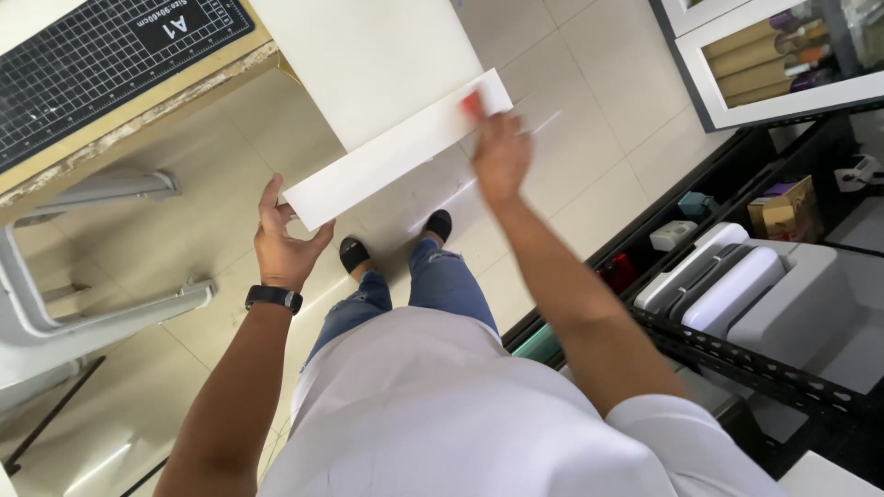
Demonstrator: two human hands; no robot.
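White strip (396,152) held flat in mid-air, 12 o'clock of body, just off large sheet (368,55). Left hand (284,241) pinches 7 o'clock end. Right hand (502,152) presses red tool (472,104) at 2 o'clock end; that end blurred, progress unclear.

The white sheet (368,64) runs out past the top edge, and its folded strip (396,152) hides the right hand's (502,156) fingertips — a small red thing (471,104) shows there, blurred and mostly covered, its kind not to be told. The cutting mat (101,55) at the bench's corner is cut by the top and left edges, and the rolls (764,55) behind the cabinet glass at top right are too blurred to tell apart.
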